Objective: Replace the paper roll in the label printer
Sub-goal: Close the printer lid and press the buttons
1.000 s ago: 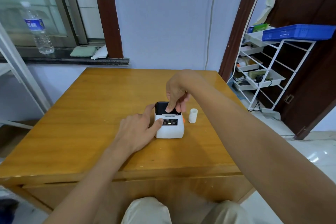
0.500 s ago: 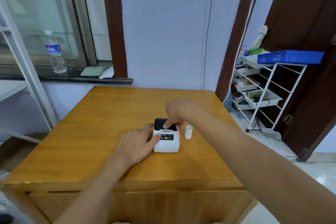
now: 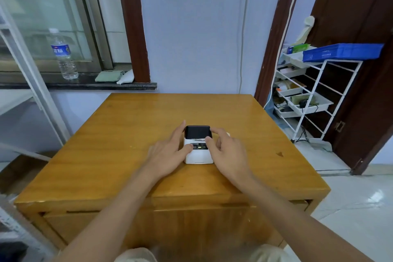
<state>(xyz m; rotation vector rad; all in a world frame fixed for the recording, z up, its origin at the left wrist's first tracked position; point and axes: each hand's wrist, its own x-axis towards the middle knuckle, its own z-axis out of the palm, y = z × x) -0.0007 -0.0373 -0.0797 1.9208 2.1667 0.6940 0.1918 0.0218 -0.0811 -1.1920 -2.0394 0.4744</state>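
Note:
A small white label printer (image 3: 198,154) with a black lid sits mid-table on the wooden table (image 3: 127,134). A short strip of white paper shows at the slot under the lid. My left hand (image 3: 170,151) clasps the printer's left side, thumb on the front panel, forefinger along the lid. My right hand (image 3: 227,151) rests against the right side, thumb touching the front near the slot. A white paper roll (image 3: 228,134) is almost wholly hidden behind my right hand; only a sliver shows.
A water bottle (image 3: 62,55) and folded cloths (image 3: 114,75) sit on the window ledge at the back left. A white wire rack (image 3: 308,100) with trays and a blue basket (image 3: 342,51) stands right of the table, by a dark door.
My right hand has come off the top of the lid and dropped to the printer's right side, covering the spare roll. The view has pulled back and up. The left hand stays on the printer.

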